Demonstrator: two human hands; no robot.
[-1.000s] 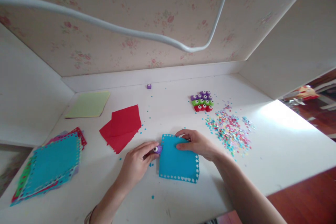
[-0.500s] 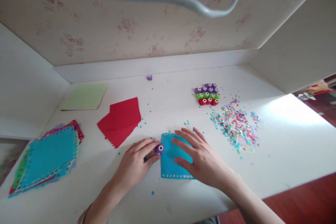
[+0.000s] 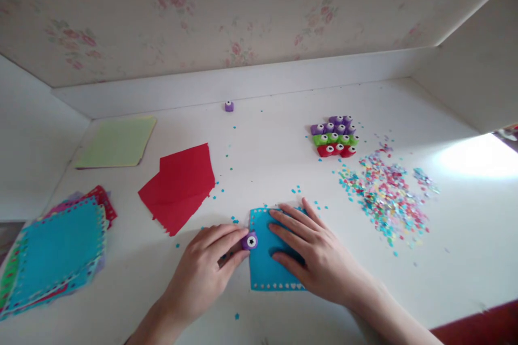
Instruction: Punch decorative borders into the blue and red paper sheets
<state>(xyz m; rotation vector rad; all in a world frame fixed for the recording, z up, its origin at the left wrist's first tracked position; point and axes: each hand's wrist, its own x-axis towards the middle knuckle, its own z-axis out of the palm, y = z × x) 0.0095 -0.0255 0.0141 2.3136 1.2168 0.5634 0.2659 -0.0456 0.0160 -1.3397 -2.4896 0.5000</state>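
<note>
A small purple craft punch (image 3: 251,241) with a star on its white button is pinched between the thumb and fingers of my left hand (image 3: 206,264). The punch sits at the left edge of a blue paper sheet (image 3: 265,269). Small punched holes run along the sheet's bottom edge, its top edge and the upper part of its left edge. Lying flat with fingers spread, my right hand (image 3: 313,250) rests on the sheet and covers its right side.
Two overlapping red papers (image 3: 182,183) lie left of centre. Punched-edge sheets (image 3: 60,248) are stacked at far left, pale green paper (image 3: 117,143) behind them. Purple, green and red punches (image 3: 335,137) stand in rows near a confetti heap (image 3: 390,188). One purple punch (image 3: 229,107) stands by the wall.
The camera view has shifted, and the grey cable at the top is out of sight. My right hand has settled flatter on the blue sheet. The left hand still holds the punch at its left edge.
</note>
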